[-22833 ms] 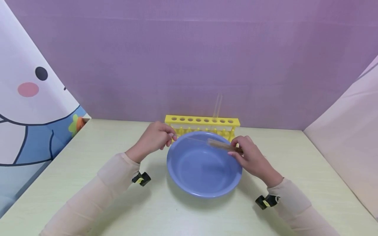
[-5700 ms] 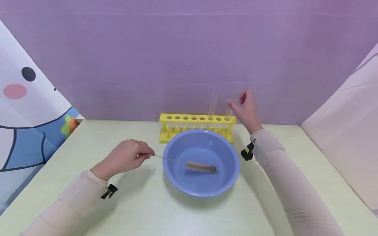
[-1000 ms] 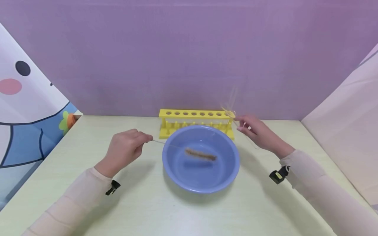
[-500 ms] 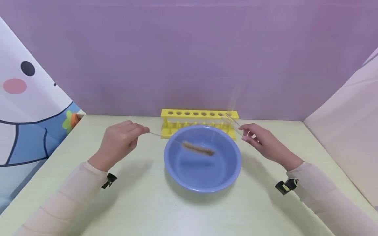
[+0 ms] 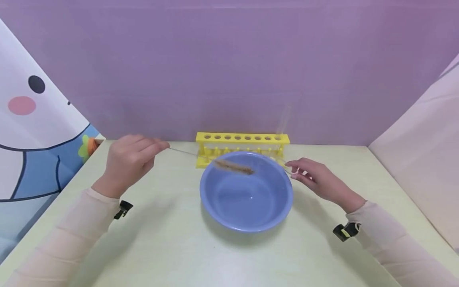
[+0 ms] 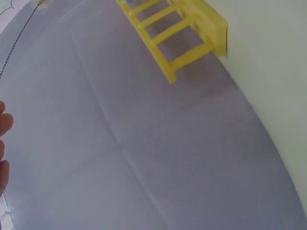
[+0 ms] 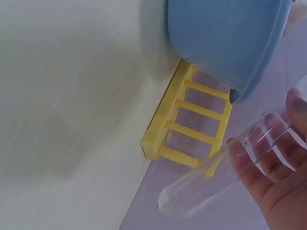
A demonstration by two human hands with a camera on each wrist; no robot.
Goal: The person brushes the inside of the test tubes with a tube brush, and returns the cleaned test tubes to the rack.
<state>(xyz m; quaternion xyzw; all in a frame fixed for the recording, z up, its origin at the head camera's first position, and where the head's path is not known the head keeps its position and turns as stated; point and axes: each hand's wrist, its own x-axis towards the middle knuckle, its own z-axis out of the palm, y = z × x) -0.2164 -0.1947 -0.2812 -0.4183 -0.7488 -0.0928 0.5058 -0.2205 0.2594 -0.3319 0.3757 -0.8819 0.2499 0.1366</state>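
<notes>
My left hand (image 5: 127,163) pinches the thin wire handle of a test tube brush (image 5: 233,166). Its brown bristles hang over the back of the blue basin (image 5: 247,211). In the left wrist view only some fingertips (image 6: 5,124) show at the edge, with the brush's twisted wire (image 6: 19,43) above. To the right of the basin, my right hand (image 5: 319,179) holds a clear test tube (image 7: 201,191), its rounded end towards the right wrist camera. The brush and this tube are apart. Another clear test tube (image 5: 284,119) stands in the yellow rack (image 5: 236,138), at its right end.
The basin stands on the pale table (image 5: 172,247), just in front of the rack and partly hiding it. A purple cloth (image 5: 215,71) rises behind the table. On the left hangs a cartoon-printed cloth (image 5: 39,167).
Two tubes stood in the rack several seconds ago; one is now in my right hand, lowered towards the basin's right rim. My left hand has lifted the brush up and left.
</notes>
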